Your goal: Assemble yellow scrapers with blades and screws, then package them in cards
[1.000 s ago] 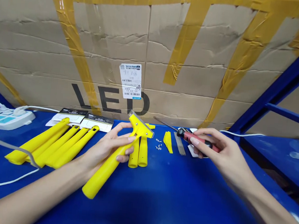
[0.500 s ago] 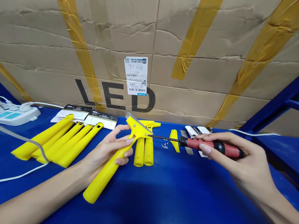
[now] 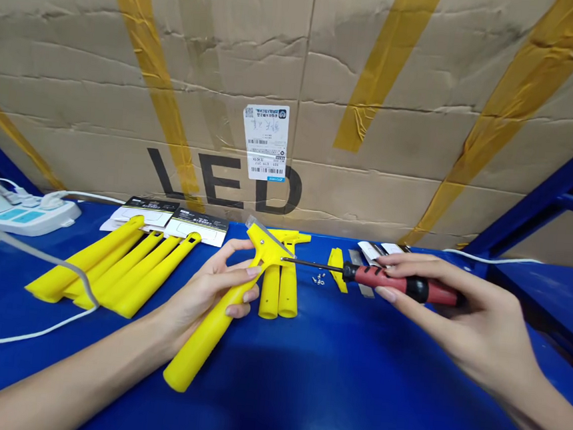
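Observation:
My left hand (image 3: 220, 289) is wrapped round the neck of a yellow scraper (image 3: 202, 341), its handle pointing down and left. A clear strip lies along the scraper's head, and one screw shows near its upper left end. In my right hand (image 3: 469, 311) is a red and black screwdriver (image 3: 386, 279), held level by the handle. Its thin shaft reaches left, and the tip meets the right end of the scraper head. Beneath lie two yellow handles (image 3: 278, 291), partly covered by the held scraper. Small screws (image 3: 319, 279) rest beside a loose yellow head piece (image 3: 336, 267).
Several yellow handles (image 3: 135, 275) and black-and-white cards (image 3: 198, 226) lie at the left, near a white power strip (image 3: 40, 217) with cables. Flat metal blades (image 3: 363, 288) are at the right. A taped cardboard box (image 3: 348, 200) stands behind the blue table (image 3: 311, 391).
The view has shifted slightly, so the surroundings sit a little to the right. The fingers of my right hand have moved slightly on the screwdriver handle, whose tip remains at the scraper head.

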Demonstrator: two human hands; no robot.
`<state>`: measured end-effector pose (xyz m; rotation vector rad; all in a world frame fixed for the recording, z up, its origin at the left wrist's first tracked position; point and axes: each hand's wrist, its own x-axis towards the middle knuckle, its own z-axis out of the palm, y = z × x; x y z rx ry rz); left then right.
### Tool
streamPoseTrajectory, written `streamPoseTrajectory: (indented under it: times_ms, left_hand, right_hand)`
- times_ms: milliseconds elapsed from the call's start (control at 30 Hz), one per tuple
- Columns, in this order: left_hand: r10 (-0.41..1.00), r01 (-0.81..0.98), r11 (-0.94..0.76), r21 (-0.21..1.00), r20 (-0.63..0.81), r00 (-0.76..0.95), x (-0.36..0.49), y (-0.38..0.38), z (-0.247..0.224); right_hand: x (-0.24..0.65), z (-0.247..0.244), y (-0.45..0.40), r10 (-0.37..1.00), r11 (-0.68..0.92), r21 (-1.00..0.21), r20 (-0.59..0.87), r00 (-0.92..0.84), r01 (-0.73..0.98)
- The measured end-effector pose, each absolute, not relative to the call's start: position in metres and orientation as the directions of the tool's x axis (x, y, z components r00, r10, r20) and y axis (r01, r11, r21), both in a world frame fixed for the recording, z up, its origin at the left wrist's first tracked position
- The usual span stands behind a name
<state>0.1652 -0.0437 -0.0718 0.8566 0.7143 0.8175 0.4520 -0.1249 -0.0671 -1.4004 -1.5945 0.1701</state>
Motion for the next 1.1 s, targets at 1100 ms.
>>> streamPoseTrajectory:
  times_ms: [1100]
  left_hand:
    - [0.94,-0.205,0.132,0.97,-0.057,0.337,0.204,-0.056,-0.068]
  right_hand:
    - [0.472,-0.065,-0.119,0.943,0.206,-0.892,0.291,0.163,0.403]
